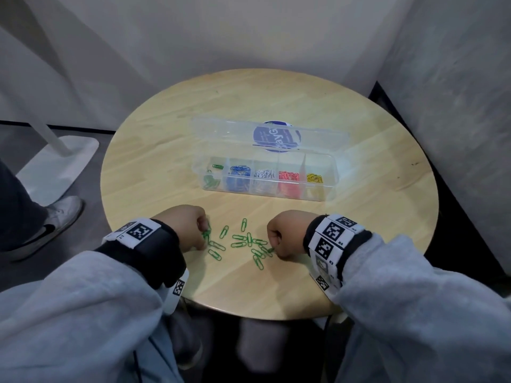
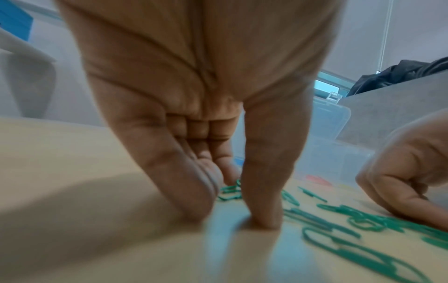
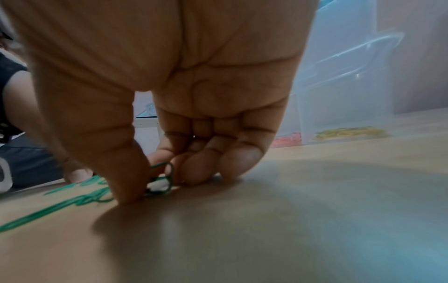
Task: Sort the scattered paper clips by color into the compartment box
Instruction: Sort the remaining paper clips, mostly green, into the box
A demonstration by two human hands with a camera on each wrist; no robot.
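Note:
Several green paper clips (image 1: 243, 244) lie scattered on the round wooden table (image 1: 359, 217) near its front edge. My left hand (image 1: 203, 233) is curled at the left end of the scatter and pinches green clips (image 2: 230, 191) between thumb and fingers. At the right end my right hand (image 1: 272, 248) pinches green clips (image 3: 161, 181) against the tabletop. The clear compartment box (image 1: 265, 176) stands open behind them. Left to right it holds green, blue, white, red and yellow clips.
The box's clear lid (image 1: 271, 136), with a blue round label, lies folded back behind it. Grey walls close in behind and to the right of the table. A white stand base (image 1: 58, 167) and another person's shoe (image 1: 52, 225) are on the floor to the left.

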